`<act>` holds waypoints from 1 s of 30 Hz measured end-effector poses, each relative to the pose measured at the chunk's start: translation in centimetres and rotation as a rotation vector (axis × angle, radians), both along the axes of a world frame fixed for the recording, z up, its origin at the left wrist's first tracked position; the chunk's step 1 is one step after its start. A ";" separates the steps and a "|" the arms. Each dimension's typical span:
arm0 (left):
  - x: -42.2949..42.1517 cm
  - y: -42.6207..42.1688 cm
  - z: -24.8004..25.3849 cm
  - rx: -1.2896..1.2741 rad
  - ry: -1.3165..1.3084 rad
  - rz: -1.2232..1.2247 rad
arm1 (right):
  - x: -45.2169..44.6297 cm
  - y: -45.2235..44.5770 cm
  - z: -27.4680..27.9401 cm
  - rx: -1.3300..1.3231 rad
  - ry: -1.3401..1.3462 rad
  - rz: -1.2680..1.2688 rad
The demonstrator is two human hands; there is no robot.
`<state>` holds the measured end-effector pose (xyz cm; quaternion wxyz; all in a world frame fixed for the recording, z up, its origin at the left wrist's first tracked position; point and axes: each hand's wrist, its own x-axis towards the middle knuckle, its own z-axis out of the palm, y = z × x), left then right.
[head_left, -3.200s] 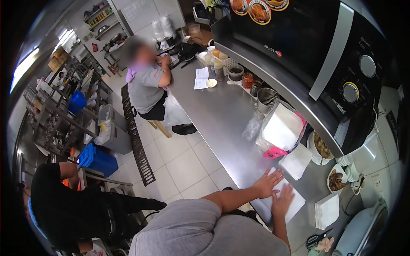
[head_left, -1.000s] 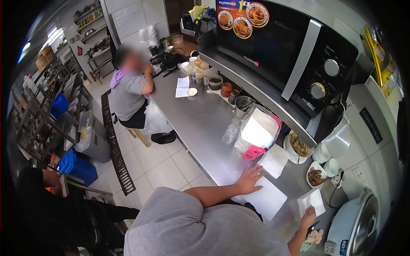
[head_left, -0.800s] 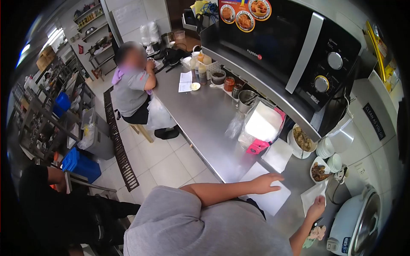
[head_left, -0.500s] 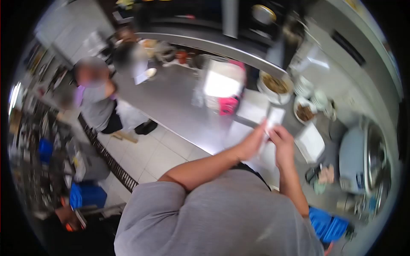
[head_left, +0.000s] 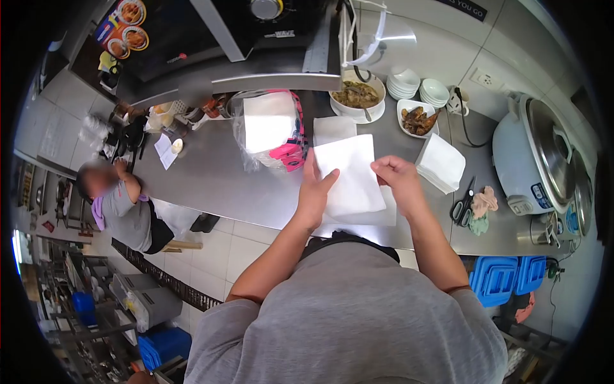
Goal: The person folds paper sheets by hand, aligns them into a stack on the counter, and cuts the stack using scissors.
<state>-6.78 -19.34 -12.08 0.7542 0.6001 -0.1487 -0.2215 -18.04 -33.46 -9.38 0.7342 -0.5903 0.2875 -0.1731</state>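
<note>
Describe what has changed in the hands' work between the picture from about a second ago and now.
The right hand has moved left from the folded stack and now pinches the right edge of a raised white sheet. The left hand, earlier on the flat sheet, now grips the raised one's left edge. The stack, scissors and rice cooker stayed put.

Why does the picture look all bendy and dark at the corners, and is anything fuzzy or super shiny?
Head view: probably a wide lens, bending the counter and darkening corners; head view: the seated person's head is blurred, the scissors fairly crisp; head view: the white sheet looks very bright.
</note>
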 end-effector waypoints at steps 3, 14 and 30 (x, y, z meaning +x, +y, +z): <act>-0.9 -0.1 -0.9 -0.023 0.010 -0.177 | 1.0 1.5 -0.6 -0.028 -0.060 -0.007; -2.6 -1.0 -2.9 -0.110 0.481 -0.416 | 1.8 3.5 -4.1 -0.071 -0.013 0.067; -2.9 0.4 -0.6 -0.106 0.411 -0.353 | 2.4 4.3 -5.7 -0.078 -0.010 0.063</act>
